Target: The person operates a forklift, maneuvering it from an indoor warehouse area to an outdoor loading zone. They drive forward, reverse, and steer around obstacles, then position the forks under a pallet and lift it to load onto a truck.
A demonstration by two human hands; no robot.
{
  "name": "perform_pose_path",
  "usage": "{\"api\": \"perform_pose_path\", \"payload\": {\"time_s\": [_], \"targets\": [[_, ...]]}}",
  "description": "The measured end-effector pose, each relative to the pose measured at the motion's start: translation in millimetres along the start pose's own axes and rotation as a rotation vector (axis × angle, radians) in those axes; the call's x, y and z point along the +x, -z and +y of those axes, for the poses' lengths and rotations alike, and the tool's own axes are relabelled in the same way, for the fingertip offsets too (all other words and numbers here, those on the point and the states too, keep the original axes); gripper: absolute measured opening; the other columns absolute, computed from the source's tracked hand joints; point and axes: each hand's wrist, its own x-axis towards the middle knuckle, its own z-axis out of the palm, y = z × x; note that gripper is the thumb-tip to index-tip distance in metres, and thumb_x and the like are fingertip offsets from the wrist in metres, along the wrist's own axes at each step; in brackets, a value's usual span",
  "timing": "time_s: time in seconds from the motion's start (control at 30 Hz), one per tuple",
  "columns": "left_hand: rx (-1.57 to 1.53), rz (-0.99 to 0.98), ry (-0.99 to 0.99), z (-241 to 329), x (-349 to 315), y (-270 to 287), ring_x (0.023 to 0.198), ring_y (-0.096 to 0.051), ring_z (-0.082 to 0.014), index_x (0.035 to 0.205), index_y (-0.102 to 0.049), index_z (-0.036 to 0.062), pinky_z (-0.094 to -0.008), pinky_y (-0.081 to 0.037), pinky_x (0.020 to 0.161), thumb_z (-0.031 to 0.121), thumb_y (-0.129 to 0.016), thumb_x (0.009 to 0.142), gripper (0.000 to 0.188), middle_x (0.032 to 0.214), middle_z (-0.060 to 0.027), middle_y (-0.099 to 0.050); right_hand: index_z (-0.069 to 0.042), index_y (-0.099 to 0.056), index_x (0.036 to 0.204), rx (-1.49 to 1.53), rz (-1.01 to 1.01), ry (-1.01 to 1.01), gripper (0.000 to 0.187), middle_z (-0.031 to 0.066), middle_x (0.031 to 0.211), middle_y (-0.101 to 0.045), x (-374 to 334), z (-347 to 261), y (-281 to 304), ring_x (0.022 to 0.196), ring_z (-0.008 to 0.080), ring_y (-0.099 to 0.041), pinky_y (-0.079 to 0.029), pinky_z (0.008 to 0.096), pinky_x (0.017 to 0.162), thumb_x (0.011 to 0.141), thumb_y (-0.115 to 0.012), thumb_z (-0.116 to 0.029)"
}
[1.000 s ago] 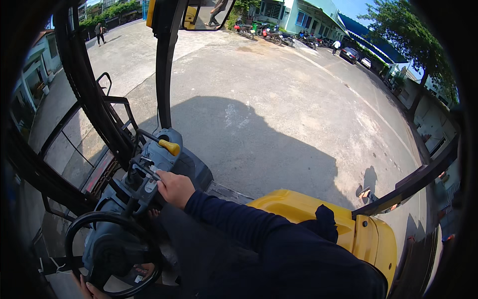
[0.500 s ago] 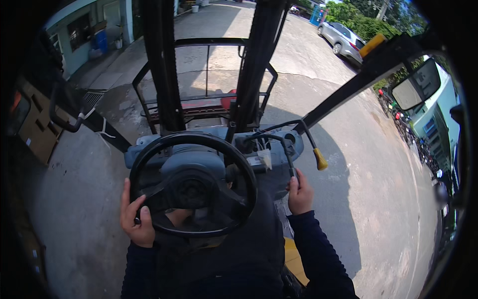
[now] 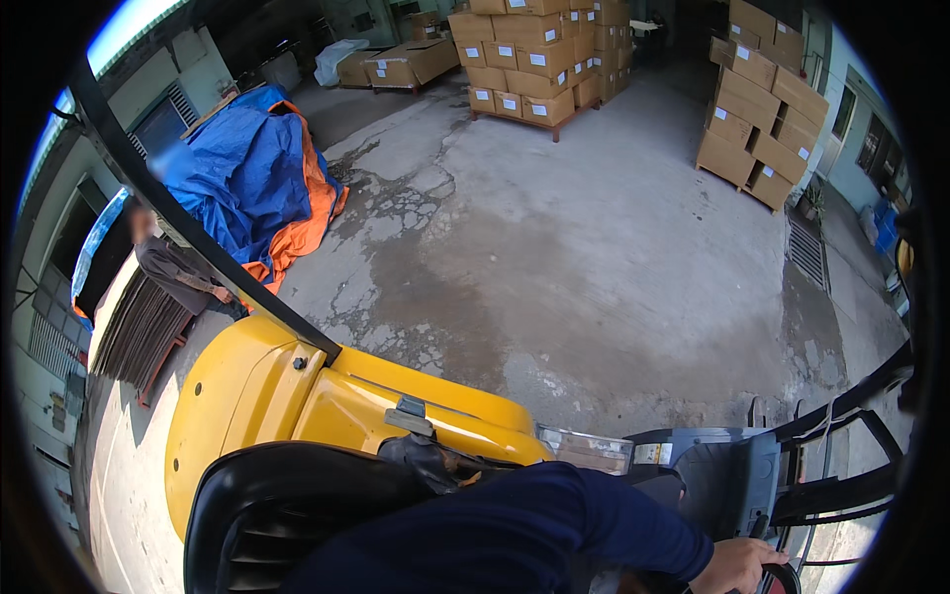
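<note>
Only 1 hand is being shown: the left hand (image 3: 734, 569) is being curled onto the steering wheel (image 3: 776, 580), lying just right of it at the lower edge; the right hand is hidden.

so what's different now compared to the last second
The view has swung round over the shoulder: the forklift's yellow rear and seat back now fill the bottom, with stacked boxes and a blue tarp behind. Only one hand, which one I cannot tell, shows, still on the steering wheel.
</note>
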Motion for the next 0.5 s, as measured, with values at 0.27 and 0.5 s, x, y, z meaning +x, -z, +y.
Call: {"api": "perform_pose_path", "payload": {"time_s": [0.27, 0.5], "targets": [[0.597, 0.116, 0.160, -4.2, -89.4, 396.6, 0.111, -0.066, -0.0386, 0.068, -0.071, 0.0129, -0.0499, -0.054, 0.082, 0.032, -0.068, 0.080, 0.022, 0.085, -0.0123, -0.072, 0.009, -0.063, 0.121, 0.342, -0.452, 0.163, 0.043, 0.0208, 0.089, -0.073, -67.6, -254.3, -259.9, 0.066, 0.0278, -0.071, -0.057, 0.0380, 0.055, 0.107, -0.056, -0.030], [0.663, 0.006, 0.200, 8.4, -84.4, 366.2, 0.114, -0.065, -0.0403, 0.075, -0.076, 0.0086, -0.0500, -0.056, 0.087, 0.028, -0.067, 0.079, 0.022, 0.086, -0.0109, -0.073, 0.010, -0.062, 0.121, 0.373, -0.445, 0.122, 0.043, 0.0211, 0.088, -0.072, -64.8, -245.3, -241.2, 0.065, 0.0276, -0.070, -0.056, 0.0375, 0.053, 0.107, -0.056, -0.030]]}}
